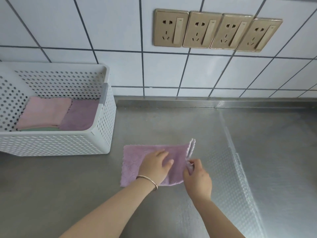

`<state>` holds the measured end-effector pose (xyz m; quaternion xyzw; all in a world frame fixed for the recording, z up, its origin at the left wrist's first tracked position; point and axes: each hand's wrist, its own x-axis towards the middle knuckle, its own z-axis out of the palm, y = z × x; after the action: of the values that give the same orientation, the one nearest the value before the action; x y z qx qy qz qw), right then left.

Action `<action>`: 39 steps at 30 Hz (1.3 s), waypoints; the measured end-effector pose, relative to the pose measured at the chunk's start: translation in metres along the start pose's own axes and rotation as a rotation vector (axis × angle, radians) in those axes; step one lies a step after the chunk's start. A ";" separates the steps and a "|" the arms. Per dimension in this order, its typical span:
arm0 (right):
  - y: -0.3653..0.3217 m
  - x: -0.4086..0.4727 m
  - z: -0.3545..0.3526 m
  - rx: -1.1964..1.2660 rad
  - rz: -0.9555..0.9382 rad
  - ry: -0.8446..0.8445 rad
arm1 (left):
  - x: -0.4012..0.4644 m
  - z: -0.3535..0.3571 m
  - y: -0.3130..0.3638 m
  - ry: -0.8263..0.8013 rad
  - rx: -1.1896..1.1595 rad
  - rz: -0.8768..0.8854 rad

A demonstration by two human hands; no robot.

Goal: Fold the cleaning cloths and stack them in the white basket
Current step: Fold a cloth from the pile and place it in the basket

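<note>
White basket (96, 141) cut off at left edge; green cloth (40, 129) mostly hidden under pink cloth (45, 111).

A: What's your count?
B: I get one purple cloth (137, 162) on the bench (171, 121), three folded in one white basket (56, 143): pink (44, 112), purple (80, 115), green (42, 129).
A: Wall?
B: Four sockets (217, 30). Two hands, one bracelet (148, 179).
</note>
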<state>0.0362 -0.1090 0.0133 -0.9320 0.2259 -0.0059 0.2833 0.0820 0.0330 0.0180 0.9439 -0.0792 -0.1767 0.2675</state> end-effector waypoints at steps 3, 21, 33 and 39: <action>-0.022 -0.005 0.009 -0.040 -0.367 0.137 | 0.002 -0.027 0.015 0.081 -0.455 -0.201; -0.033 -0.025 0.081 -0.365 -0.765 -0.259 | -0.013 -0.038 -0.090 0.171 -0.468 -0.555; -0.037 -0.030 0.080 -0.417 -0.765 -0.301 | -0.009 -0.019 -0.105 0.373 -0.401 -0.528; -0.051 -0.001 0.062 -0.304 -0.797 -0.234 | -0.015 -0.001 -0.103 0.542 0.207 -0.082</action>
<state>0.0648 -0.0387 -0.0114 -0.9718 -0.1866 0.0242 0.1422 0.0747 0.1239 -0.0314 0.9814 0.0159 0.0799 0.1739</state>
